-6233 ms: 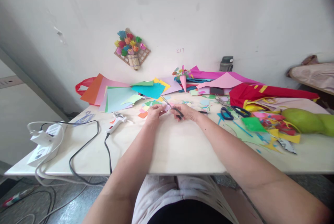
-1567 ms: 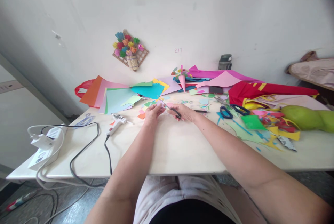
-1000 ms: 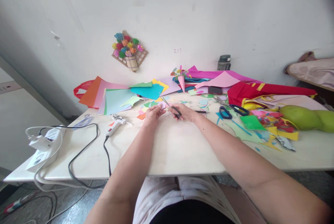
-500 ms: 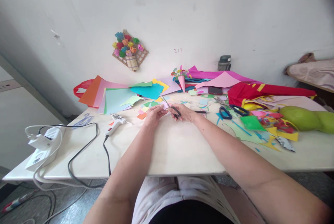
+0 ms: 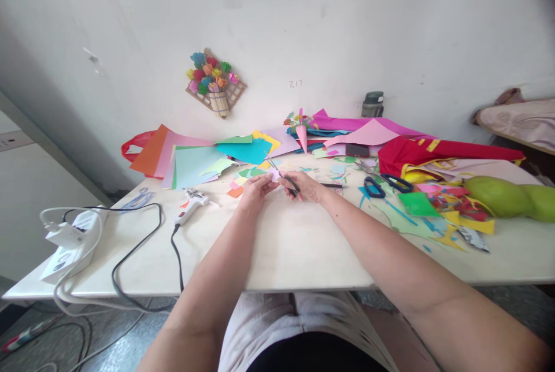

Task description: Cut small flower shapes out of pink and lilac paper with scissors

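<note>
On my feed, a white power strip [image 5: 65, 265] sits at the far left of the table [image 5: 303, 250], then a white glue gun [image 5: 191, 209] lies on its side, with coloured sheets [image 5: 197, 165] fanned out behind it. Near the middle, I see the left hand [image 5: 259, 188] pinching a small lilac paper piece [image 5: 274, 174] in its fingertips. Just beside it, the right hand [image 5: 304, 187] is closed around the black handles of small scissors [image 5: 294, 189], blades slanting up and leftward by the paper; I can't tell whether they touch it. Further right I have navy-handled scissors [image 5: 374, 188], a bright green square [image 5: 418, 204] and green rounded objects [image 5: 489, 194].
</note>
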Available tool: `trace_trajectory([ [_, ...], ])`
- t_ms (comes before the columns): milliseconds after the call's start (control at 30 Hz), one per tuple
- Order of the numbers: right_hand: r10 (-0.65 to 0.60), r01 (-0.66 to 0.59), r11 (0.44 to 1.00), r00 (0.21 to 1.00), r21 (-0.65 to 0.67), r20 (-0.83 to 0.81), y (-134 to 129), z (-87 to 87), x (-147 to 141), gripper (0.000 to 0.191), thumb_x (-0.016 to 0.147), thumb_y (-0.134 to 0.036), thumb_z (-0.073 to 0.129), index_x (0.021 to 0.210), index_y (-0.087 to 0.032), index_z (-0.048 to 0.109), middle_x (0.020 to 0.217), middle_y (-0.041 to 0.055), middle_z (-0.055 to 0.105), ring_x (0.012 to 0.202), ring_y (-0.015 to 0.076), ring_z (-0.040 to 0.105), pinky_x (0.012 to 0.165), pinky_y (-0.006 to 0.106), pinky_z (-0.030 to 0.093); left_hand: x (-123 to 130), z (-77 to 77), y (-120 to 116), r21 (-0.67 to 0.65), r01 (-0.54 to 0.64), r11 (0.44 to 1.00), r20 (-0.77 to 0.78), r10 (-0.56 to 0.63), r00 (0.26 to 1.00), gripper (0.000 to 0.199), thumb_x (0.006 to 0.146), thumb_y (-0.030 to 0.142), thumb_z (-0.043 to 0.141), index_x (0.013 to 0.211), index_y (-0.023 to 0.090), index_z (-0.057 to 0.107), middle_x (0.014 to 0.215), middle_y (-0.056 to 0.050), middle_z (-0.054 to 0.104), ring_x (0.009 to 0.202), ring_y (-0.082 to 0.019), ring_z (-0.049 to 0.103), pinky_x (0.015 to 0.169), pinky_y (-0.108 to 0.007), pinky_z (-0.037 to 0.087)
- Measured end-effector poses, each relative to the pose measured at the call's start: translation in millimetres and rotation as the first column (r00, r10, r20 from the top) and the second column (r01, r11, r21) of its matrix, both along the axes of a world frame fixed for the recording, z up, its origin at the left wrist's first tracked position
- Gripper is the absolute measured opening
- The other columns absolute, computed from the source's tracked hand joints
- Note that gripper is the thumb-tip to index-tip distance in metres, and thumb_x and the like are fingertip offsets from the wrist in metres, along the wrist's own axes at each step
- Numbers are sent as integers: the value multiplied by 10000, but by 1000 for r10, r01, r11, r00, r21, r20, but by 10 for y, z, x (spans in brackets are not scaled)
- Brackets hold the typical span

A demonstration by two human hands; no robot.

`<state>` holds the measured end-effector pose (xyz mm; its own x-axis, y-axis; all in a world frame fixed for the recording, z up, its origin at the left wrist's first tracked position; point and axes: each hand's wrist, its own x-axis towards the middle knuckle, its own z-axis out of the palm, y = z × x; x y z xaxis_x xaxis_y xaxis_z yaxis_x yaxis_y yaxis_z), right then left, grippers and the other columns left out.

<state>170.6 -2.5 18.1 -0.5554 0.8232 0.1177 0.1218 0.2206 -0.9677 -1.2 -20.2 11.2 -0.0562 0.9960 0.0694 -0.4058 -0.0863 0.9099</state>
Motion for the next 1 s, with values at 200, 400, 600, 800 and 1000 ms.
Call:
trace_trajectory([
  [200, 6, -5, 1000, 1000, 14, -7, 22, -27, 4, 277, 871, -430, 583, 906, -155, 593, 592, -33, 572, 416, 78, 532, 294, 156, 303, -2, -8, 6, 12, -6, 1000, -12, 6, 1000, 214, 598, 249, 845, 686, 138, 684, 642, -25, 691, 568, -129, 644, 770, -324, 569],
  [400, -9, 10, 1000, 1000, 5, -11, 15, -17, -3, 255, 869, -408, 589, 903, -155, 605, 583, -34, 568, 413, 77, 529, 293, 155, 314, 1, -3, 0, 8, 1, 1000, -11, -1, 1000, 214, 597, 239, 846, 701, 131, 692, 650, -32, 690, 579, -140, 655, 779, -329, 562],
  [600, -17, 17, 1000, 1000, 8, -11, -7, 1, -9, 256, 863, -409, 595, 881, -154, 610, 586, -30, 572, 417, 75, 530, 290, 154, 319, 9, 5, -11, 11, 2, 1000, -3, -2, 1000, 226, 584, 238, 853, 696, 128, 690, 652, -31, 693, 570, -133, 650, 772, -321, 560],
  [800, -27, 27, 1000, 1000, 11, -13, -27, 16, -17, 252, 850, -407, 604, 875, -156, 614, 577, -34, 572, 412, 79, 528, 290, 160, 323, 7, 11, -12, 3, -15, 1000, 4, 15, 1000, 240, 561, 243, 855, 662, 129, 669, 621, -25, 685, 554, -126, 647, 733, -292, 554],
  [1000, -13, 13, 1000, 1000, 9, -18, -18, 7, -10, 266, 813, -421, 641, 868, -164, 596, 562, -41, 566, 398, 79, 520, 277, 158, 298, 2, 19, -10, 10, -46, 999, -15, 46, 999, 263, 553, 273, 859, 663, 145, 656, 606, -15, 685, 540, -128, 646, 706, -292, 560],
])
